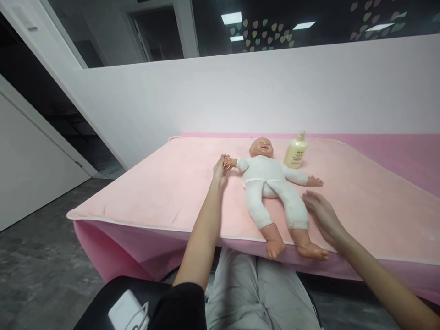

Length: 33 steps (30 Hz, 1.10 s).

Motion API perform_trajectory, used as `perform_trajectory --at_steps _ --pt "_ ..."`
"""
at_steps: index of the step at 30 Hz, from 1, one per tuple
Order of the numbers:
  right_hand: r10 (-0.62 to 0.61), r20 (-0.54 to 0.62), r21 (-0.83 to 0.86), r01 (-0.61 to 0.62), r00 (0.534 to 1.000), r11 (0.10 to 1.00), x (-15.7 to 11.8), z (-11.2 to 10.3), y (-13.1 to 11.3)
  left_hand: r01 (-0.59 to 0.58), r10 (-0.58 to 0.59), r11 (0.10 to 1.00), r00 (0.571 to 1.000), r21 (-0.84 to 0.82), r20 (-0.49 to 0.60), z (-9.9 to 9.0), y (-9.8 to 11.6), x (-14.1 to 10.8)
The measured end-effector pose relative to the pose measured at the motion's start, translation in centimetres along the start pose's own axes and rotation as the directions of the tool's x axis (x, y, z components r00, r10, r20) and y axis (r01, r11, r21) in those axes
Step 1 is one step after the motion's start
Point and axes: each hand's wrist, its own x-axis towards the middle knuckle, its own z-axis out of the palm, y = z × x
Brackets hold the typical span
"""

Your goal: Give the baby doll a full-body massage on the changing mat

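Observation:
On its back on the pink padded cover lies a baby doll (pixel 263 172) with a white cloth body and bare plastic head, hands and feet. Its head points to the wall, and its feet reach over the near edge. My left hand (pixel 220 168) is closed around the doll's hand on the left side. Beside the doll's leg on the right, my right hand (pixel 321 213) hovers or rests with its fingers stretched out, holding nothing. A pale yellow pump bottle (pixel 295 151) stands upright by the doll's shoulder on the right.
The pink cover (pixel 154 192) lies on a table draped with darker pink cloth (pixel 137 245). Behind it rises a white wall (pixel 275 91) with dark windows above. A white device with a cable (pixel 129 311) rests on a black surface at lower left.

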Motion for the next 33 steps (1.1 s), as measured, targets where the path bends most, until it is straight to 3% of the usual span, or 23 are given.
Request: perform_trajectory --at_steps 2,4,7,11,17,21,27,33 --pt "0.178 0.098 0.063 -0.184 0.979 0.981 -1.8 -1.5 -0.2 0.003 -0.003 1.0 1.0 -0.002 -0.006 0.1 0.0 0.0" --pt "0.33 0.205 0.147 -0.362 0.921 0.921 -3.1 -2.5 -0.6 0.003 -0.003 1.0 1.0 -0.001 -0.006 0.1 0.1 -0.2" --pt "0.444 0.293 0.201 -0.509 0.847 0.837 -4.8 -3.2 -1.3 0.003 -0.003 1.0 1.0 -0.001 -0.009 0.2 0.2 -0.4" --pt "0.491 0.314 0.248 -0.569 0.813 0.784 -7.6 -3.4 -1.1 0.002 -0.002 1.0 1.0 -0.005 -0.014 0.3 0.2 -0.5" --pt "0.422 0.304 0.337 -0.511 0.854 0.791 -11.0 -2.3 0.7 0.001 -0.001 1.0 1.0 -0.005 -0.003 0.3 0.1 -0.4" --pt "0.459 0.322 0.367 -0.556 0.828 0.745 -10.4 -0.6 0.0 -0.002 0.002 1.0 1.0 -0.009 -0.007 0.1 0.0 -0.1" --pt "0.427 0.374 0.388 -0.558 0.823 0.734 -6.9 1.9 -1.0 -0.012 0.012 0.999 1.0 -0.034 0.015 -0.3 -0.2 0.2" --pt "0.459 0.254 0.365 -0.524 0.851 0.769 -2.7 5.1 -1.1 -0.019 0.019 1.0 1.0 -0.017 -0.01 0.1 -0.1 0.1"
